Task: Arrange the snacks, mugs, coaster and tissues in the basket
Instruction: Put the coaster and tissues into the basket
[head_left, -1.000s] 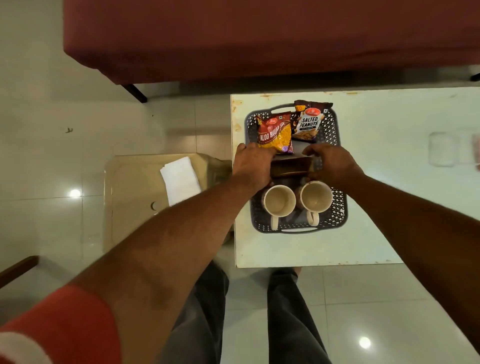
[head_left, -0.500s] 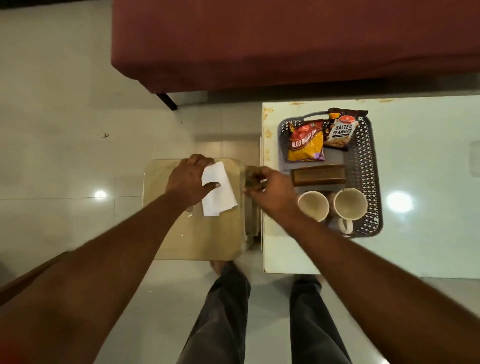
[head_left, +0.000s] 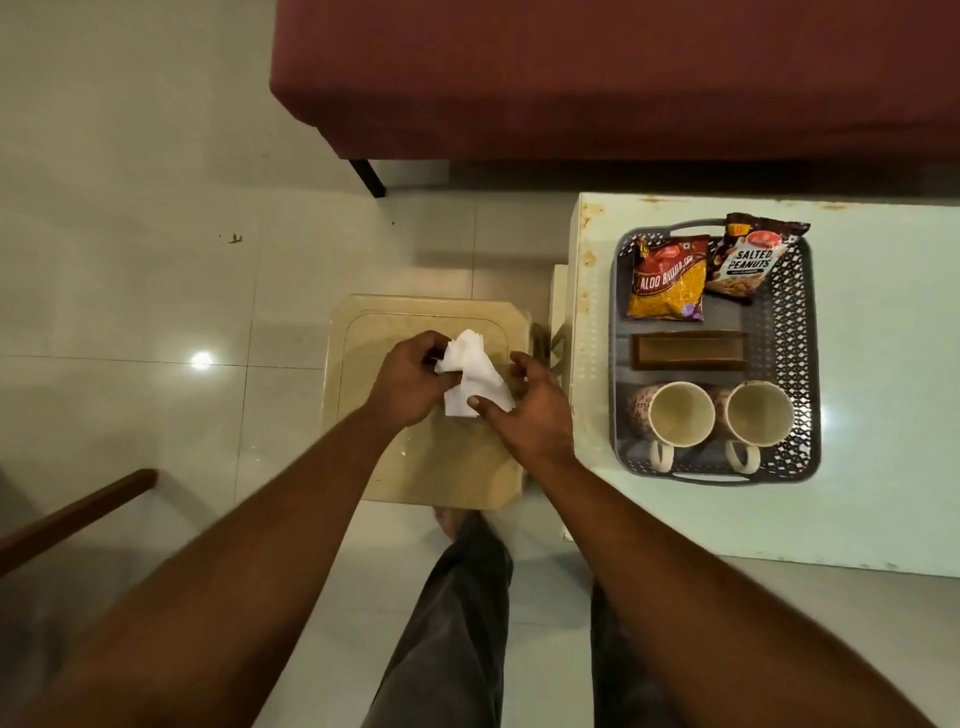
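Note:
White tissues (head_left: 474, 371) are held above a beige stool (head_left: 441, 467). My left hand (head_left: 410, 382) grips their left side, and my right hand (head_left: 530, 410) pinches their lower right edge with thumb and fingers. To the right, a grey perforated basket (head_left: 784, 332) stands on a white table (head_left: 883, 467). It holds an Aloo Bhujia packet (head_left: 667, 280), a Salted Peanuts packet (head_left: 748, 257), a brown wooden coaster holder (head_left: 688, 351) and two cream mugs (head_left: 675, 413) (head_left: 758, 413), upright side by side.
A dark red sofa (head_left: 623, 73) runs along the far side. A wooden chair arm (head_left: 72, 514) pokes in at the lower left. My legs in grey trousers (head_left: 457, 623) stand on the tiled floor between stool and table.
Both hands left the basket and moved left to the stool. My left hand lifted the tissues off it, then my right hand joined and took their other edge.

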